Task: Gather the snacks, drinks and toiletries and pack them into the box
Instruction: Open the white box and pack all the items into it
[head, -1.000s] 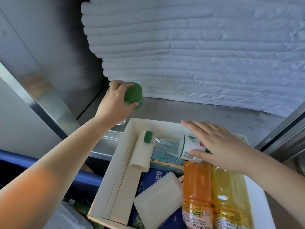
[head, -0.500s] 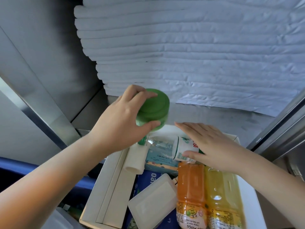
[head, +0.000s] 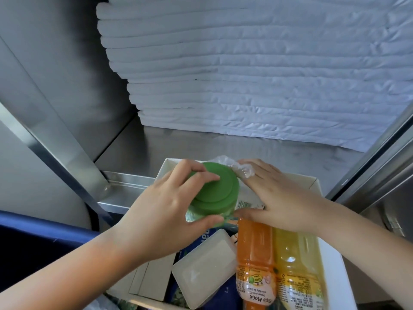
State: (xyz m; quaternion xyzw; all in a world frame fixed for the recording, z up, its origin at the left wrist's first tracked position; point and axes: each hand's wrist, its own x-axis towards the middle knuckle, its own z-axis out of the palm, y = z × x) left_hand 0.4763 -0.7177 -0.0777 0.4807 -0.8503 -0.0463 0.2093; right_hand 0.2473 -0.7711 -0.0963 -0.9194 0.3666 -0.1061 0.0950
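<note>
Since the earlier frames, the green-lidded jar (head: 214, 193) has been brought off the metal shelf (head: 178, 148) and is now held over the far end of the white box (head: 333, 276), just beside the right grip (head: 281, 198). The jar is clasped by the left grip (head: 163, 215), with fingers curled over the top of the lid and the thumb pressed against the near side, so that grip is closed round the jar. The right grip is laid flat, fingers nearly straight, on a clear bottle (head: 242, 171) lying across the box. Nothing is clasped by it, and only the crinkled plastic and a barcoded label of that bottle are seen. Two drinks are laid side by side along the right of the box, an orange bottle (head: 254, 260) touching a yellow bottle (head: 297, 269). A white plastic case (head: 205, 267) is set to their left, tilted. A stack of folded white sheets (head: 268, 74) is piled at the back of the shelf.
</note>
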